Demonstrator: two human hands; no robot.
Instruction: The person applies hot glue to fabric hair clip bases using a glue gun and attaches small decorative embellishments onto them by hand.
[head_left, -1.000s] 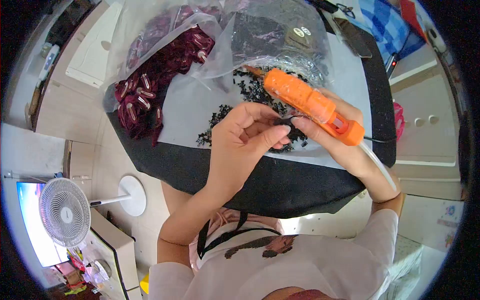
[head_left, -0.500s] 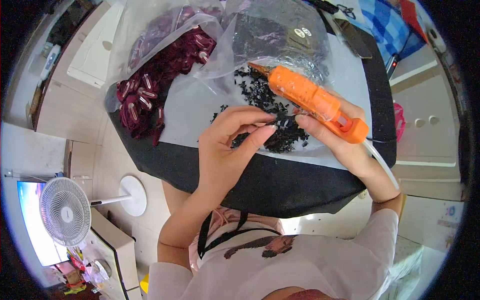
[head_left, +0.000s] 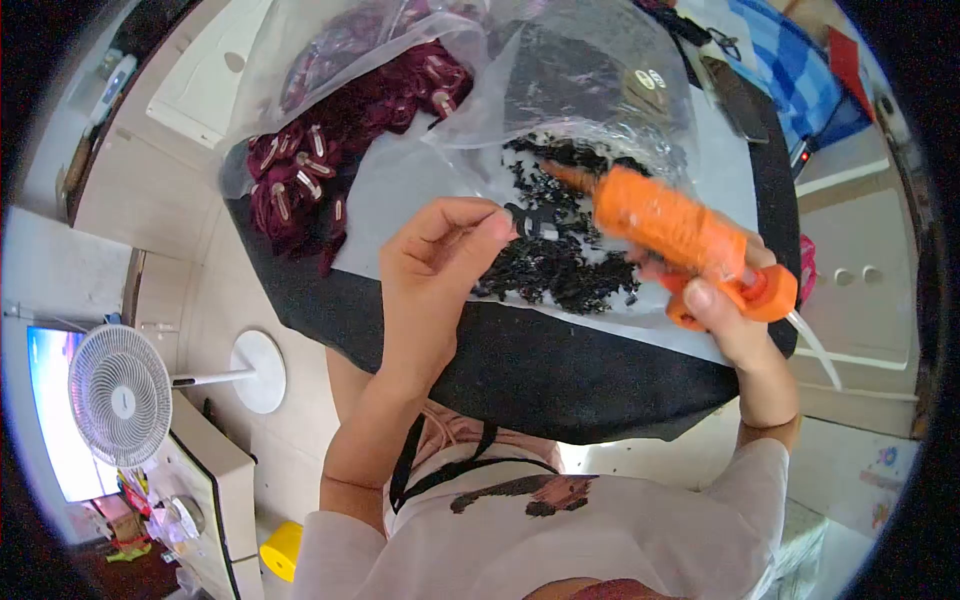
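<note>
My left hand [head_left: 440, 255] pinches a small black piece [head_left: 530, 222] with a pale, shiny strip on it between thumb and fingertips. Wrapped around the handle of an orange hot glue gun [head_left: 670, 220] is my right hand [head_left: 725, 310]. The gun's brownish nozzle points up and left, apart from the black piece. Under both hands lies a loose pile of small black pieces [head_left: 570, 285] on a white sheet [head_left: 385, 215].
Dark red fabric pieces with silvery clips [head_left: 310, 165] spill from a clear plastic bag [head_left: 250, 110] at the left. Another clear bag [head_left: 600, 85] holds black material. A phone-like dark slab [head_left: 735, 100] lies at the right. A white fan [head_left: 122, 395] stands beyond the black-covered table [head_left: 530, 370].
My right hand has moved right and turned its grip on the glue gun, away from the black piece. My left hand keeps the piece, now tilted with its pale strip showing.
</note>
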